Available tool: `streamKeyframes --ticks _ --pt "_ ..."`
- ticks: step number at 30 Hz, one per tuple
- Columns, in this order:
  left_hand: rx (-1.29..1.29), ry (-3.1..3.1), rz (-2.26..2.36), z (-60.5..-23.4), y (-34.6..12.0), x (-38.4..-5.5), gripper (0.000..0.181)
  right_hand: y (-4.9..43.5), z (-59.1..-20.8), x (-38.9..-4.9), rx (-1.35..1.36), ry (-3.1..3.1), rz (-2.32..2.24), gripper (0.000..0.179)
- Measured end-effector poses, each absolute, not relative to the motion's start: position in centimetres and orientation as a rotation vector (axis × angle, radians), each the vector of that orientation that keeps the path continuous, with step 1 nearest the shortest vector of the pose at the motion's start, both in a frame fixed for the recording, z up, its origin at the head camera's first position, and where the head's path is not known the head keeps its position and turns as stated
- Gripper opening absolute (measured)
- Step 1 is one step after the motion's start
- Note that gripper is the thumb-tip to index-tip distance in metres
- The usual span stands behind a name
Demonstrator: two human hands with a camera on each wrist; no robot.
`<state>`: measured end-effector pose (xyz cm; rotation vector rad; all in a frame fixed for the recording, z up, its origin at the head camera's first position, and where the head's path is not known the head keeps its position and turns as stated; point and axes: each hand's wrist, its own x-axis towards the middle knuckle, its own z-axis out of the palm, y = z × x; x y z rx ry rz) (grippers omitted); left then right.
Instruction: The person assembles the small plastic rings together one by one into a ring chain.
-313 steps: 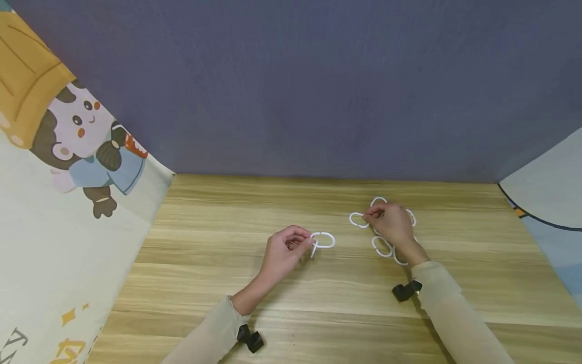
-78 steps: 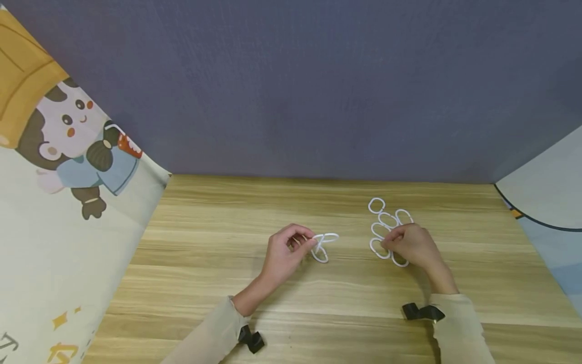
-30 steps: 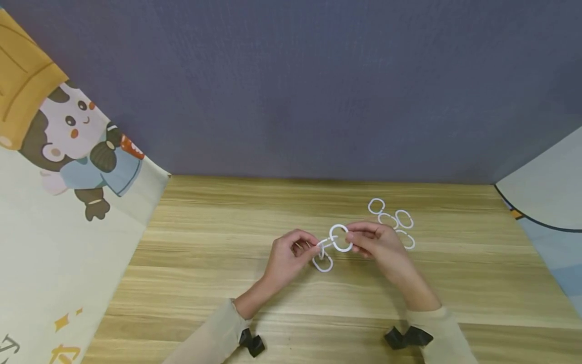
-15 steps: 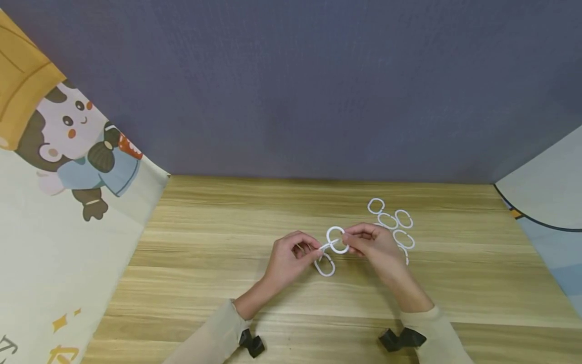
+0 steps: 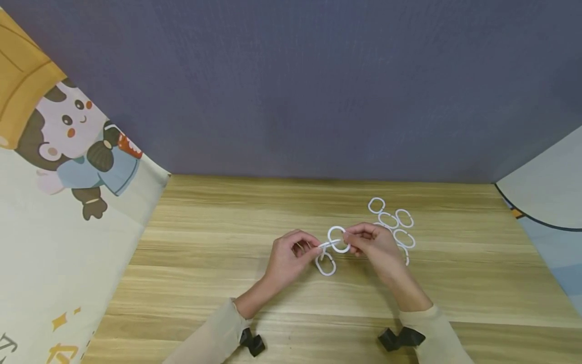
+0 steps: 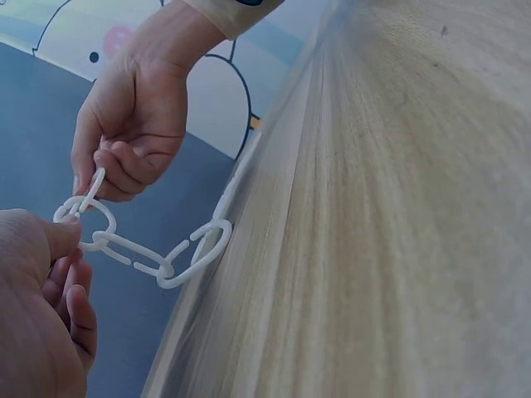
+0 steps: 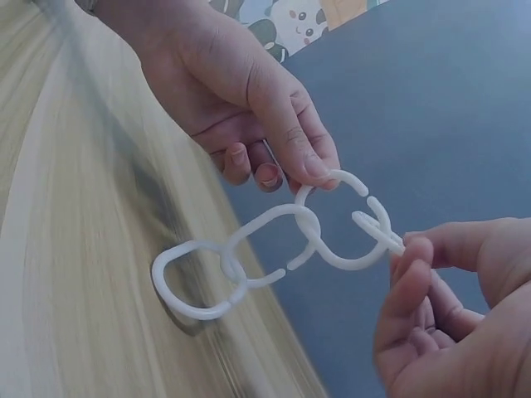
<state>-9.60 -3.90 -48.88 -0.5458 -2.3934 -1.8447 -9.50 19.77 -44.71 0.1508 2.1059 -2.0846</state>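
Chain [image 7: 265, 216] of three white split links hangs from the left hand [image 5: 293, 255], whose thumb and fingertip pinch the top link. That link stands on edge, long axis pointing rightward. The right hand [image 5: 375, 247] pinches a fourth link [image 5: 336, 227], nearly flat; hooking seems likely but unclear. Loose links [image 5: 396, 218] lie beyond on the wooden table [image 5: 218, 212].

wood-grain table [image 5: 318, 313], white rings [image 5: 397, 221] on it

Links [image 7: 347, 264]: smooth plastic in appearance, low sheen. Surface [image 5: 227, 212]: wood-grain finish, smooth, soft sheen. Rear panel [image 5: 291, 91]: matt, cloth-like, faintly textured. Sleeves [image 5: 206, 333]: matt cloth. Wrist mounts [image 5: 411, 337]: matt plastic in appearance.
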Motion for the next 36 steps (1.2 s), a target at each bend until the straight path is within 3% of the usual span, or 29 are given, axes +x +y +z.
streamKeyframes --ticks 29,36 --pt "-0.380 -2.367 -1.967 -48.9 -4.2 -10.6 0.009 21.2 -44.5 -10.1 -0.123 2.223 -1.801 0.030" --pt "-0.458 -2.535 -1.865 -49.0 -4.2 -10.5 0.007 21.2 -44.5 -9.9 -0.151 2.164 -1.869 0.038"
